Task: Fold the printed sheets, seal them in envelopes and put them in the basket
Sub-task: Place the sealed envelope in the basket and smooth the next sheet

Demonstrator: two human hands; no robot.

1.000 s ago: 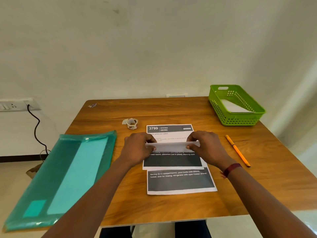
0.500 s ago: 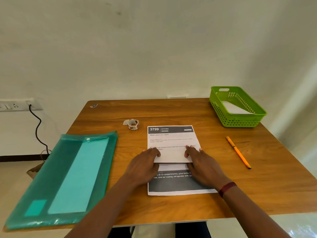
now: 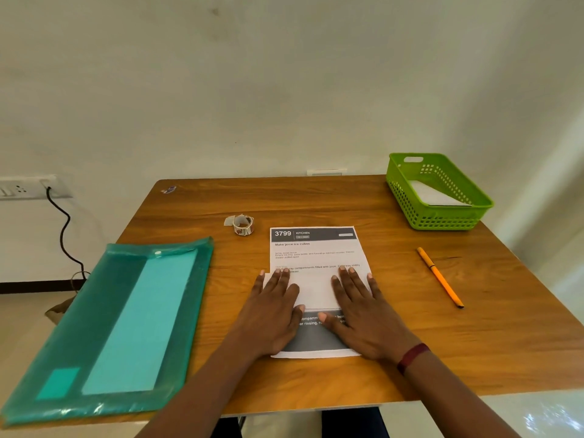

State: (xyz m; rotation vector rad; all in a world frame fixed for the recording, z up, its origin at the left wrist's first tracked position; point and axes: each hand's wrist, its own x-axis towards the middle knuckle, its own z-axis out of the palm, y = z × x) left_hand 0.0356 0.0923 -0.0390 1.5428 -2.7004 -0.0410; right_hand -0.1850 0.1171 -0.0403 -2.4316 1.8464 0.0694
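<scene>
Both hands lie flat with fingers straight and spread, gripping nothing. The left hand (image 3: 271, 314) and right hand (image 3: 363, 314) press side by side on the sheet (image 3: 316, 248), its white flap folded up under the fingers and its printed header beyond the fingertips. A dark printed band shows under the palms. The pen (image 3: 439, 276) lies right of the right hand, and the basket (image 3: 442, 221) stands farther off beyond it, holding an envelope (image 3: 436, 196). A tape roll (image 3: 243, 225) sits ahead of the left hand, and a folder (image 3: 120, 327) lies to its left on the table (image 3: 316, 200).
</scene>
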